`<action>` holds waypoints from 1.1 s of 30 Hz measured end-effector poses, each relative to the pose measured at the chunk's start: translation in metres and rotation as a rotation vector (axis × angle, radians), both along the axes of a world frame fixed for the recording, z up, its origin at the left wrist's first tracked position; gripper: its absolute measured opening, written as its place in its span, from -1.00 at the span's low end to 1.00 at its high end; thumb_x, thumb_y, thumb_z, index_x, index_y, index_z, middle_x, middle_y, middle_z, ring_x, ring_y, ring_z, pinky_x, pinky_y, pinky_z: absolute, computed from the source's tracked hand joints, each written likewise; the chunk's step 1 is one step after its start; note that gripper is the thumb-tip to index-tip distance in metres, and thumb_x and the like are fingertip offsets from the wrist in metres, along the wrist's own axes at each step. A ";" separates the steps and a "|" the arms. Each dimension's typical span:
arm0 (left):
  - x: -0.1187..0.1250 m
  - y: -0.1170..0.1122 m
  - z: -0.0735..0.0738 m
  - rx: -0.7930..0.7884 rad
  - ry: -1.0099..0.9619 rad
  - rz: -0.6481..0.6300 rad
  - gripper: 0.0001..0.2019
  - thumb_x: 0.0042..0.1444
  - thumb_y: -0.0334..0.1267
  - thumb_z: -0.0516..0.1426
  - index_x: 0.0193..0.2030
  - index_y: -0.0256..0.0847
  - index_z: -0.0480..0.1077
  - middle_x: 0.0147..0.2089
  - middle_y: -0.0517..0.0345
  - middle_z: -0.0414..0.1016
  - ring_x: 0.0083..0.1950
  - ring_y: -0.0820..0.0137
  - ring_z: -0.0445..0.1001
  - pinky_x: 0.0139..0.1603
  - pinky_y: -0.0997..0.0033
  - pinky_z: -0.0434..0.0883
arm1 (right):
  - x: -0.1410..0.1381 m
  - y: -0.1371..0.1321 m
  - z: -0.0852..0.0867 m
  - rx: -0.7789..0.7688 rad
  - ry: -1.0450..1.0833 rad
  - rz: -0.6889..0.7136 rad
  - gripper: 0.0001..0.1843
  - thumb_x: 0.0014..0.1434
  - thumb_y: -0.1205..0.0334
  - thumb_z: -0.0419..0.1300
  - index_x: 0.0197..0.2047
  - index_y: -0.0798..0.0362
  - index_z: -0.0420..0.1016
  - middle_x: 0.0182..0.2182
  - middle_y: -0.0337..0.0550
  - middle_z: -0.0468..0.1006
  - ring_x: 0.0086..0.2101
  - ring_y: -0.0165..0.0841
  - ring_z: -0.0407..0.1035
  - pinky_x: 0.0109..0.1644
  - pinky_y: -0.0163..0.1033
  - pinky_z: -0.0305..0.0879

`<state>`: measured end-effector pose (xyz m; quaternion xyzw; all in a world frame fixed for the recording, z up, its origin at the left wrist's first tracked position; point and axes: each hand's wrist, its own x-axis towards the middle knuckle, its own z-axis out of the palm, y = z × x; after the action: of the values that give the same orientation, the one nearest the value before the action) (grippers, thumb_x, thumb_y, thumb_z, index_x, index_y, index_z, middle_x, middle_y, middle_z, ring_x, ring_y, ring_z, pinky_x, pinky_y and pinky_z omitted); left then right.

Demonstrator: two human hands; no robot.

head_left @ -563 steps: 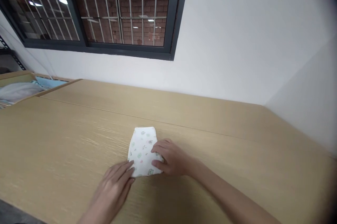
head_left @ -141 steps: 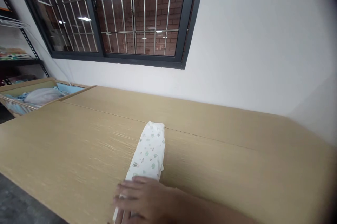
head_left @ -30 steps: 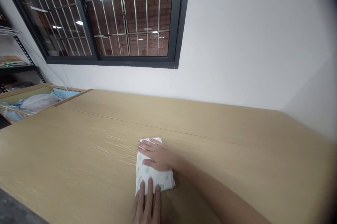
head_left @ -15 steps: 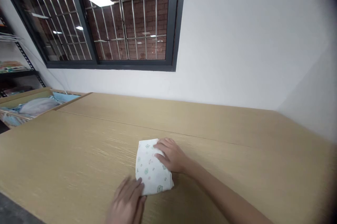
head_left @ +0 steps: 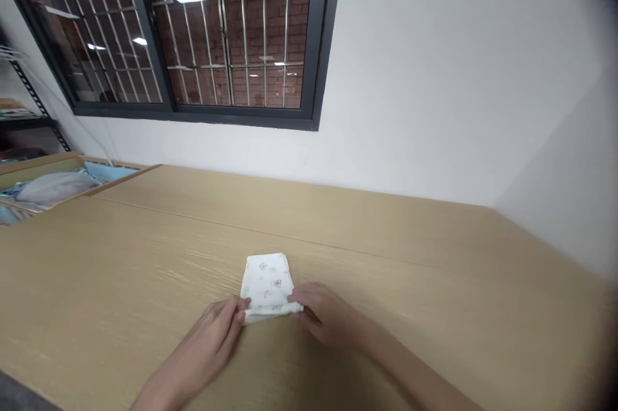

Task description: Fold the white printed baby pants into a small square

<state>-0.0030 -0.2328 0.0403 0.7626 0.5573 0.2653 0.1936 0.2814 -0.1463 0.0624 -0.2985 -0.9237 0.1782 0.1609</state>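
Note:
A small white cloth (head_left: 267,285) printed with little green and pink figures lies folded on the light wooden table (head_left: 434,269). My left hand (head_left: 219,327) pinches its near left corner, fingers closed on the fabric. My right hand (head_left: 326,317) grips the near right corner in the same way. The near edge of the cloth is lifted slightly between the two hands and looks doubled over.
A wooden crate (head_left: 58,172) with pale blue and grey fabric stands at the table's far left. A white wall and a barred dark-framed window (head_left: 193,31) run behind the table. A dark shelf rack (head_left: 19,108) is at the far left.
My right hand slid off the top of the cloth to its near right corner. My left hand came up to the near left corner, and the cloth now looks shorter, its near edge raised.

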 end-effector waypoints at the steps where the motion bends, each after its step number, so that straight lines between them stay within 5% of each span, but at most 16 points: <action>1: -0.003 0.003 0.003 -0.038 -0.013 -0.010 -0.75 0.38 -0.01 -0.01 0.02 -0.05 0.37 0.05 0.02 0.55 0.09 0.20 0.51 0.13 0.09 0.48 | -0.004 0.002 0.002 -0.034 0.017 -0.036 -0.77 0.37 0.26 0.02 -0.21 0.00 0.51 -0.24 -0.11 0.60 -0.20 -0.22 0.46 -0.04 -0.11 0.34; 4: -0.010 0.017 0.006 -0.101 -0.070 -0.018 -0.66 0.30 0.08 0.09 0.02 -0.09 0.38 -0.10 0.04 0.56 -0.10 0.22 0.52 -0.04 0.20 0.47 | -0.013 0.012 0.009 -0.197 0.096 -0.115 -0.68 0.45 0.10 -0.06 -0.19 0.00 0.45 -0.18 -0.08 0.60 -0.19 -0.20 0.45 -0.10 -0.13 0.33; 8: -0.015 0.046 0.002 -0.121 -0.141 0.020 -0.66 0.38 0.06 -0.09 -0.11 -0.14 0.32 -0.24 0.11 0.53 -0.22 0.30 0.48 -0.18 0.34 0.40 | -0.024 0.029 0.012 -0.290 0.167 -0.230 -0.61 0.47 -0.04 -0.12 -0.10 -0.01 0.43 -0.17 -0.09 0.59 -0.19 -0.20 0.46 -0.13 -0.15 0.29; 15: -0.003 0.079 0.006 -0.121 0.223 0.256 -0.80 0.34 -0.17 -0.10 -0.18 -0.15 0.28 -0.24 -0.02 0.58 -0.23 0.18 0.54 -0.26 0.29 0.32 | -0.050 0.056 -0.009 -0.199 0.113 -0.423 -0.66 0.47 0.05 -0.09 -0.18 0.01 0.41 -0.29 -0.10 0.58 -0.28 -0.24 0.45 -0.24 -0.23 0.17; 20: 0.008 0.083 0.012 -0.126 0.408 0.363 -0.81 0.29 -0.27 -0.03 -0.13 -0.25 0.38 -0.21 -0.19 0.60 -0.16 0.02 0.59 -0.16 0.15 0.38 | -0.060 0.065 -0.027 -0.119 0.129 -0.596 -0.83 0.39 0.16 0.07 -0.13 0.06 0.40 -0.28 -0.07 0.57 -0.25 -0.23 0.45 -0.23 -0.23 0.16; 24: 0.027 0.087 0.018 0.057 0.454 0.483 -0.57 0.34 -0.23 -0.09 0.23 -0.48 0.21 0.12 -0.41 0.47 0.20 -0.12 0.43 0.18 -0.08 0.31 | -0.063 0.062 -0.033 -0.070 0.197 -0.661 -0.85 0.34 0.21 0.13 -0.06 0.07 0.35 -0.18 -0.06 0.55 -0.18 -0.22 0.44 -0.16 -0.21 0.24; 29: 0.059 0.084 -0.013 0.489 0.298 0.318 -0.34 0.39 0.01 -0.11 0.41 -0.53 -0.03 0.36 -0.43 0.26 0.40 -0.08 0.25 0.32 -0.06 0.30 | -0.070 0.052 -0.034 0.263 0.237 -0.650 -0.83 0.35 0.28 0.08 -0.01 0.06 0.38 -0.07 0.02 0.48 -0.05 -0.15 0.36 0.04 -0.06 0.29; 33: 0.069 0.071 -0.042 0.566 0.369 0.180 -0.30 0.39 -0.05 -0.05 0.50 -0.40 -0.20 0.46 -0.42 0.11 0.52 -0.11 0.01 0.39 -0.23 0.19 | -0.074 0.046 -0.030 0.376 0.270 -0.428 -0.71 0.44 0.29 -0.07 0.06 0.05 0.42 0.02 0.07 0.50 0.04 -0.14 0.35 0.15 0.00 0.29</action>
<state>0.0657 -0.1622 -0.0015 0.7690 0.5522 0.2831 -0.1535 0.2072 -0.1000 0.0324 -0.4250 -0.8270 0.0045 0.3681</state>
